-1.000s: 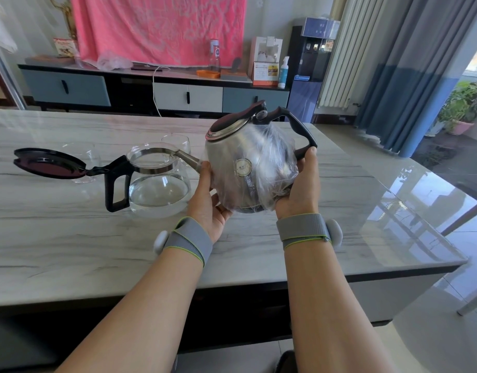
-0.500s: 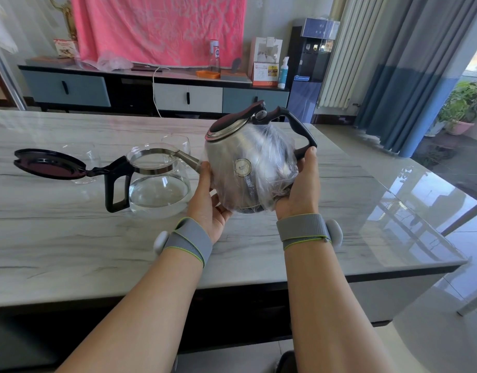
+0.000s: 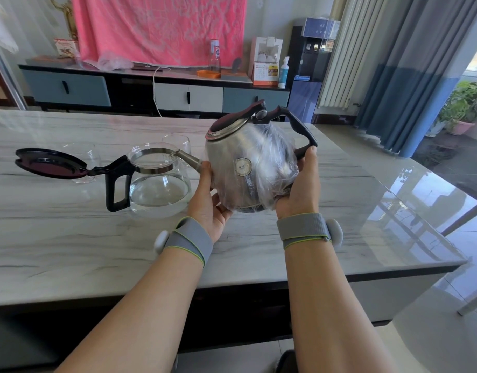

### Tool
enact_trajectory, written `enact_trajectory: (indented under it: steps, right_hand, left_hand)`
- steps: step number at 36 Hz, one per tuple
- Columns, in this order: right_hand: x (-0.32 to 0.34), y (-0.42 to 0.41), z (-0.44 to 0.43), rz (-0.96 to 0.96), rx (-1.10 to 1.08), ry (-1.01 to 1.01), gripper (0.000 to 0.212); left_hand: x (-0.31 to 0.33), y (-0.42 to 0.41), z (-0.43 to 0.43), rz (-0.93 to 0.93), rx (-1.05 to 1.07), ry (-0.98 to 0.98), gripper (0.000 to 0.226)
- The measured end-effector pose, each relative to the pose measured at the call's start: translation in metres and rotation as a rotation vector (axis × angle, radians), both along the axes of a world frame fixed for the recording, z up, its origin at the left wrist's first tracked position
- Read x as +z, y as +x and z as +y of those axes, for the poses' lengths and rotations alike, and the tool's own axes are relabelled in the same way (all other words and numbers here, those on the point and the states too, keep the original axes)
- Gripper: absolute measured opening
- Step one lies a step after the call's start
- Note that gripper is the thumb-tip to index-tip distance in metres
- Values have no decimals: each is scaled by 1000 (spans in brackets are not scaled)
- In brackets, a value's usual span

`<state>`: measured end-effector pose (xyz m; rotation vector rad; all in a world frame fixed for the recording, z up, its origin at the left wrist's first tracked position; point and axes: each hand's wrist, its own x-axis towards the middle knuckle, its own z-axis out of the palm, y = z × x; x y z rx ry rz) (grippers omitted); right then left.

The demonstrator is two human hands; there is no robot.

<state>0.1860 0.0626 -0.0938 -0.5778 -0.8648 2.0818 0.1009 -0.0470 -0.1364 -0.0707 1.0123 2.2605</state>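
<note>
A steel kettle with a dark lid, a black handle and clear plastic film around its body is held tilted above the table, its spout over the mouth of a glass jug. My left hand cups the kettle's left side and underside. My right hand holds its right side by the base of the handle. The glass jug stands on the marble table with water in it, a black handle toward me and its dark lid flipped open to the left.
Two clear glass cups stand behind the jug. The table's right edge drops to a shiny tiled floor. A low sideboard with boxes and bottles runs along the far wall, a water dispenser beside it.
</note>
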Motion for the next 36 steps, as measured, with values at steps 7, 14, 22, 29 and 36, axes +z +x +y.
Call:
enact_trajectory:
  steps: [7,14,22,29,36]
  right_hand:
    - [0,1,1,-14,-6,1,45]
    - [-1,-1,2,-6,-9,13,44]
    - [-2,-1,2,-9,1,9,44]
    - [-1,-1,2,-1,7,-1,42]
    - [-2,-2,3,40,6,2,42]
  left_hand:
    - [0,0,1,7,0,-7,50]
    - [0,0,1,4,-3,-6,53]
    - [-1,0,1,5,3,-5,57]
    - [-1,-1,1,-2,6,-5,57]
    - [-1,-1,2,-2,0,-9,54]
